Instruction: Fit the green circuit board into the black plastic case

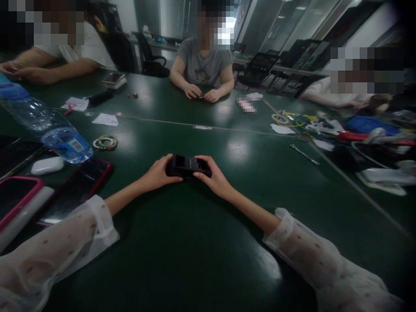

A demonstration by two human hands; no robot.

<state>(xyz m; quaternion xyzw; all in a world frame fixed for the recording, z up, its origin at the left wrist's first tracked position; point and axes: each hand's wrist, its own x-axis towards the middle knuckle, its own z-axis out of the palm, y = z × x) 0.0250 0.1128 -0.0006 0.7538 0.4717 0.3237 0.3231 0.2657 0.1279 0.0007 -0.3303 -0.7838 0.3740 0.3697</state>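
Observation:
A small black device [186, 165] is held just above or on the dark green table [182, 242], in the middle of the head view. My left hand [162, 172] grips its left end, thumb along the near side. Around its right end are the fingers and thumb of my right hand [212, 175]. Whether the device touches the table I cannot tell. Left of my hands lie a beaded bracelet [105, 142] and a dark phone with a red edge [81, 188].
A water bottle [61, 134], a white case [48, 165] and a pink-edged phone [17, 195] are at left. A wrench [304, 154], cables [300, 121] and a blue bundle [372, 125] lie at right. Several people sit around the table.

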